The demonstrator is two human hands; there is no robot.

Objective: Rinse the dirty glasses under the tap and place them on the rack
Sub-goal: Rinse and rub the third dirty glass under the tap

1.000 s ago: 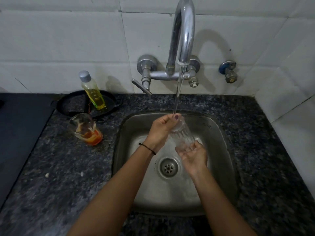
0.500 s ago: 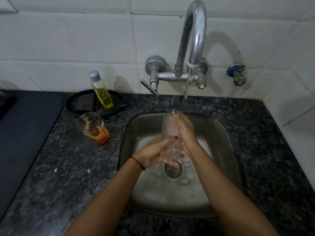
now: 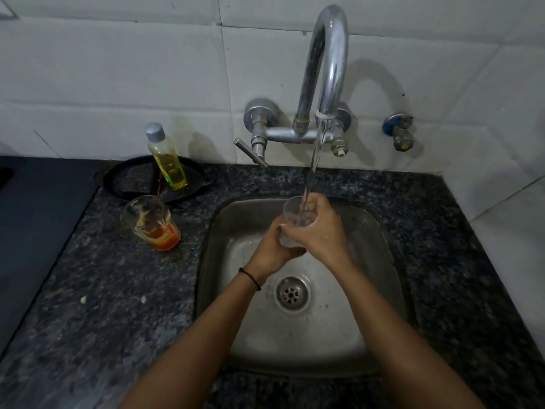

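Both hands grasp one clear glass (image 3: 295,212) upright over the steel sink (image 3: 376,240), as I see it: left hand (image 3: 272,250) wrapped round its base, right hand (image 3: 323,231) curled round its side. Tap (image 3: 327,69) water (image 3: 314,163) pours into its mouth. Second glass (image 3: 150,221), with orange dregs, stands on the worktop (image 3: 118,290) left of the sink

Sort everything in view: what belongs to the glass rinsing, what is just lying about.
Job: clear drinking glass in left hand and right hand; orange-stained dirty glass; curved chrome tap; steel sink.
Lying about: yellow-liquid plastic bottle; round black pan; blue wall valve.
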